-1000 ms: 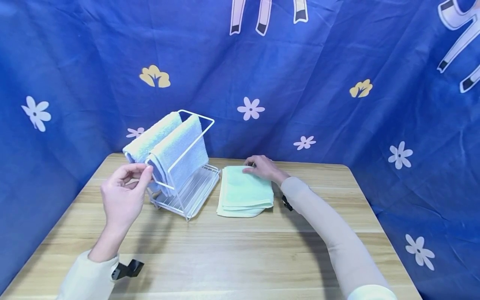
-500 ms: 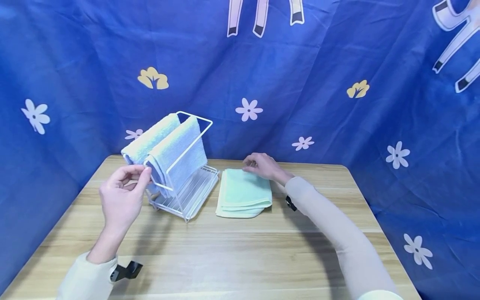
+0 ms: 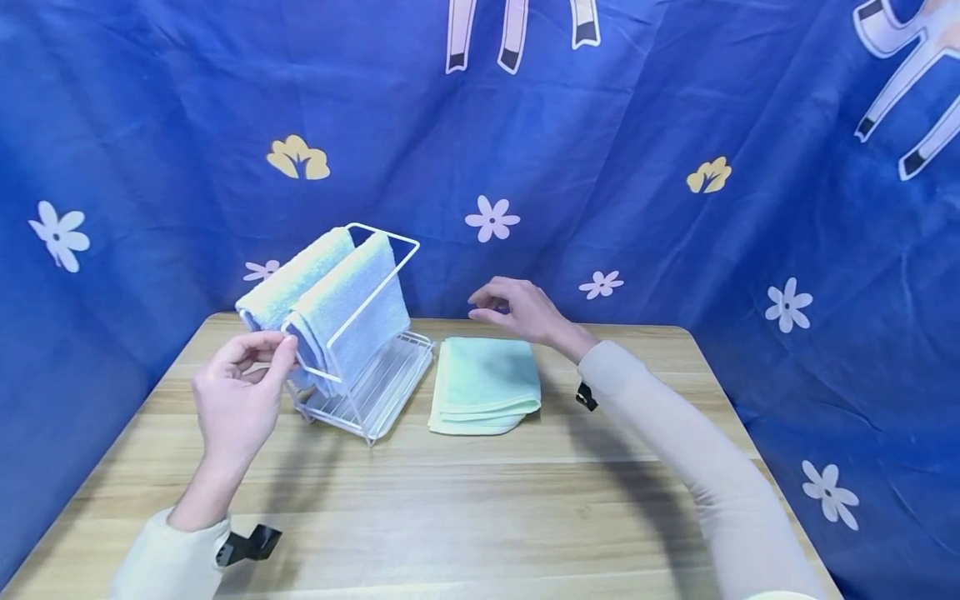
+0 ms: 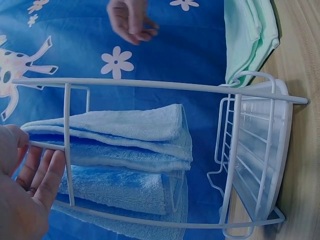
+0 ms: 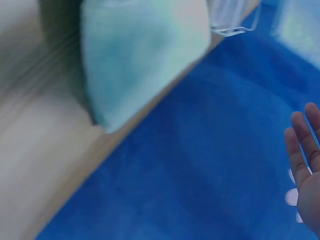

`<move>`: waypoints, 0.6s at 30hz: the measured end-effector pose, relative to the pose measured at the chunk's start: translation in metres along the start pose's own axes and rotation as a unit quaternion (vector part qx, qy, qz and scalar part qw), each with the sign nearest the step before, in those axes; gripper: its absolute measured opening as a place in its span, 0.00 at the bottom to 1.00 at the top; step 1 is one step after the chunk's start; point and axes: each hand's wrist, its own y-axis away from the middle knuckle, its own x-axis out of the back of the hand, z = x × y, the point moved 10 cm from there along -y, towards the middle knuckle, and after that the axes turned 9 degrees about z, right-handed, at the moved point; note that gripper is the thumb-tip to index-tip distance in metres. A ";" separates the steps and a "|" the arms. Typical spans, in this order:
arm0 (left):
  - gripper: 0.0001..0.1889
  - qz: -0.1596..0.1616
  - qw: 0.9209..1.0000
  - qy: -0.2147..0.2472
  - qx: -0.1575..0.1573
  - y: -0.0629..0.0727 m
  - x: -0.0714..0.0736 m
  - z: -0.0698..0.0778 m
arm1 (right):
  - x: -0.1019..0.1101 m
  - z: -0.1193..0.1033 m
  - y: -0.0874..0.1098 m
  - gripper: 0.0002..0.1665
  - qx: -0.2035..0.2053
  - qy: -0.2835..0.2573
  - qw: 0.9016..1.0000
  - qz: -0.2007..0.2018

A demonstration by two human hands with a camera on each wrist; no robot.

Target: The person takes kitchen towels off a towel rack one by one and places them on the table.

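A blue fabric curtain (image 3: 390,100), softly creased, hangs behind the wood-grain tabletop (image 3: 480,508) and along its left and right sides. Printed on it are white flowers (image 3: 504,220) behind and beside the tabletop, two yellow leafy motifs (image 3: 317,165) above its far edge, and pale, dark-hooved animal legs (image 3: 513,33) higher up.

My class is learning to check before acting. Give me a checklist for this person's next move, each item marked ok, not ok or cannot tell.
1. Rack stands on the table: ok.
2. Left hand pinches the rack: ok.
3. Two blue towels hang on the rack: ok.
4. Right hand on the green cloths: not ok; raised apart, empty.
5. Green cloths lie piled beside the rack: ok.
6. Number of green cloths: cannot tell; layers overlap.
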 end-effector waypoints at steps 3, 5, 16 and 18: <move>0.07 0.000 1.000 0.003 0.001 0.000 -0.001 -0.001 | 0.012 -0.017 -0.006 0.12 0.031 -0.013 0.999 0.021; 0.06 0.001 1.000 0.004 0.001 0.000 -0.001 -0.001 | 0.020 -0.030 -0.010 0.12 0.053 -0.023 0.998 0.033; 0.05 0.003 1.000 -0.003 -0.002 -0.001 0.000 -0.002 | 0.039 -0.088 -0.035 0.13 0.123 -0.046 0.990 0.055; 0.06 0.002 1.000 -0.005 -0.002 0.000 0.000 -0.002 | 0.039 -0.096 -0.039 0.14 0.130 -0.044 0.989 0.053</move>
